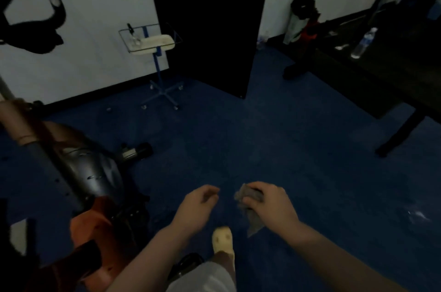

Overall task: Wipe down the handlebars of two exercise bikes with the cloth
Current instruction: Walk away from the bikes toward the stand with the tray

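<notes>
Right hand (269,203) at 5 o'clock is closed around a grey cloth (250,210), fingers curled over its top, loose end hanging below the palm; left hand (198,205) just beside it at 6 o'clock is half open, fingers loosely curled, holding nothing, not touching the cloth; a foot in a pale shoe (223,240) shows below, on blue floor (286,143); an orange and black bike (90,186) stands at 8 o'clock; black handlebars (33,21) sit at 10 o'clock, well apart from the cloth; a dark door (210,21) stands at 12 o'clock.
</notes>
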The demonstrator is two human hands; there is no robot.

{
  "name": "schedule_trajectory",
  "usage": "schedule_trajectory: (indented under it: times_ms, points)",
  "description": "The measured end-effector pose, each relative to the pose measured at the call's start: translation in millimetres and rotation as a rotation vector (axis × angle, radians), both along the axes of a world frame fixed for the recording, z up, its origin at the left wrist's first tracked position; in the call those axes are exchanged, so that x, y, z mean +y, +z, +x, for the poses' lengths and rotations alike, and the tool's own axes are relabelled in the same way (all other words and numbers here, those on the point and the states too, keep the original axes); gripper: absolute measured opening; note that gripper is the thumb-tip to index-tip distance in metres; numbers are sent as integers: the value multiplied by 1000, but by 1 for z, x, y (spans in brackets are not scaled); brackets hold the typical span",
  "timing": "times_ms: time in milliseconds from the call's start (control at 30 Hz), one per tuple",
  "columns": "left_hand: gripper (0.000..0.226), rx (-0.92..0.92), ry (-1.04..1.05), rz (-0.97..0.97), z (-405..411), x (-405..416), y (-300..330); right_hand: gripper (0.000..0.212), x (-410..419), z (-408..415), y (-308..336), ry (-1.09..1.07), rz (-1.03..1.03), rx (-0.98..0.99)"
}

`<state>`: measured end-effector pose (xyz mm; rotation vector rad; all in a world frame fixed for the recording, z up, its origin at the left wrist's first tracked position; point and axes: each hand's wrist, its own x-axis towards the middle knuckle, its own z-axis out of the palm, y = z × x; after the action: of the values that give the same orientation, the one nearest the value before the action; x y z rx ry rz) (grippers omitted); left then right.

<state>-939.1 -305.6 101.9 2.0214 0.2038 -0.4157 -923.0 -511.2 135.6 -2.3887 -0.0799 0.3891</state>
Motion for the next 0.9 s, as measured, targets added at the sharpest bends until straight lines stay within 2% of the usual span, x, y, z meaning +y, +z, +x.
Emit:
schedule_trajectory:
  times_ms: [300, 500, 900]
  points:
    - [23, 50, 186, 7, 117, 41, -21, 24, 17, 158, -21, 150, -3, 121]
    - [15, 53, 289, 21, 189, 84, -25, 30, 55, 254, -20, 207, 4, 92]
    - [21, 79, 474, 7, 313, 144, -27, 25, 151, 415, -23, 335, 37, 106]
